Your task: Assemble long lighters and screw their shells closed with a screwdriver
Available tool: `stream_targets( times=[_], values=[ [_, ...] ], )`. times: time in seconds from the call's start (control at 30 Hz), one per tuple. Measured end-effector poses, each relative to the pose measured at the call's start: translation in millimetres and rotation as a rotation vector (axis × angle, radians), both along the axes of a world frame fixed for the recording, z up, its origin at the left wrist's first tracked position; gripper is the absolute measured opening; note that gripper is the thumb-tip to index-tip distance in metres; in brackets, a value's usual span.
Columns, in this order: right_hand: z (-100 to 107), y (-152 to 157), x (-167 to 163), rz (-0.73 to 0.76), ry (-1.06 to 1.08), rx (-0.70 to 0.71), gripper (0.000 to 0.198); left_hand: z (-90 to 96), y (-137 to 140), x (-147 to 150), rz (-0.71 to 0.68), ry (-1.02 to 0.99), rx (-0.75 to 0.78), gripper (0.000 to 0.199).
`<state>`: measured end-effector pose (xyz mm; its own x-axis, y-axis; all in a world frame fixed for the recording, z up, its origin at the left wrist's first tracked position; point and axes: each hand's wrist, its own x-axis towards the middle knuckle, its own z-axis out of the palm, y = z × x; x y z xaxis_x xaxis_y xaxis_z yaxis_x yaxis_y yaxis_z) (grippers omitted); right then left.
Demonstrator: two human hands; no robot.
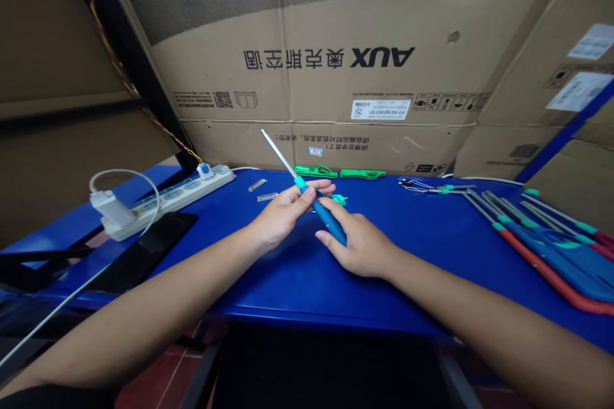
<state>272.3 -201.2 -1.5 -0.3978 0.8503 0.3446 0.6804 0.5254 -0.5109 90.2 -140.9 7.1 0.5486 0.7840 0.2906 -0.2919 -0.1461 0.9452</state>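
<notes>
A long-neck lighter [330, 220] with a blue handle, teal collar and thin metal tube slants up and to the left above the table. My right hand [367, 243] is wrapped round its handle. Near the teal collar, my left hand [278, 217] grips it with the thumb on top, its other fingers reaching behind. A small teal plastic part [339, 199] lies on the table just beyond my hands, partly hidden by them. Farther back are two green handle-shaped plastic pieces [316, 171]. Small clear or metallic pieces [267, 197] lie left of them.
On the blue table [407, 294], several long-neck lighters [542, 249] lie piled at the right, near thin wired parts [417, 186]. A white power strip [177, 195] with plugs and a black flat object [144, 249] are at the left. Cardboard [307, 13] walls the back.
</notes>
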Motion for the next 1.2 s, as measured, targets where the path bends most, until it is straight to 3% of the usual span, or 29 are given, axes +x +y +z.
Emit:
stream_targets(
  times=[0.3,1.0,1.1,1.2],
  values=[
    [-2.7,4.6,0.8,-0.031,-0.035,-0.028,0.055,-3.6,0.7,3.3,0.031,0.000,-0.107,0.038],
    [-0.1,3.6,1.8,-0.069,-0.171,-0.007,0.049,-0.8,0.6,0.2,0.041,0.080,0.009,0.047],
    [1.7,5.0,4.2,-0.039,-0.152,-0.010,0.054,0.5,1.4,-1.3,0.056,0.107,-0.037,0.044],
    [2.8,10.4,11.9,-0.020,-0.116,-0.015,0.074,2.4,4.9,-3.7,0.134,0.138,-0.112,0.032]
  ],
)
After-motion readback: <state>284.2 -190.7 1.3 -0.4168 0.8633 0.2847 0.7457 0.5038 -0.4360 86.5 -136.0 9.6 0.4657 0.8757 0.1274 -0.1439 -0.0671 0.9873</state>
